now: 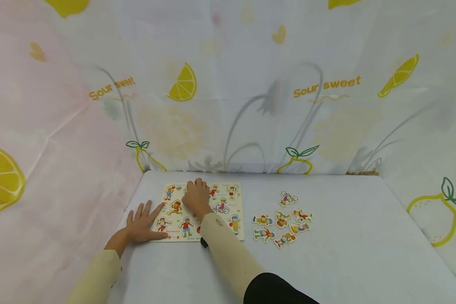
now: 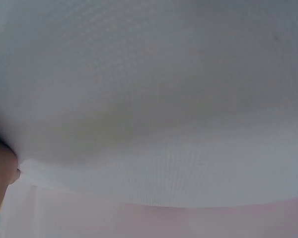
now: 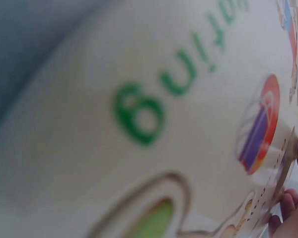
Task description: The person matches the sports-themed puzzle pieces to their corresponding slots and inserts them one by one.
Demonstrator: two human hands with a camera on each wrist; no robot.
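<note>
A cream puzzle board (image 1: 209, 238) with cartoon figures of children at sports lies on the left of the table. My left hand (image 1: 141, 226) rests palm down with fingers spread, thumb and fingertips on the board's left edge. Only a bit of the left hand (image 2: 1, 181) shows in the left wrist view. Over the board's upper middle, my right hand (image 1: 197, 197) has bent fingers. In the right wrist view, fingers (image 3: 287, 210) at the right edge pinch a thin puzzle piece (image 3: 287, 166) close above the board. Its picture is hidden.
To the right of the board lie several loose puzzle pieces, among them a cyclist (image 1: 288, 198) set apart at the top and a figure with a ball (image 1: 285, 239) at the bottom. A white cloth covers the table (image 1: 349, 245). A lemon-print curtain (image 1: 235, 126) hangs behind.
</note>
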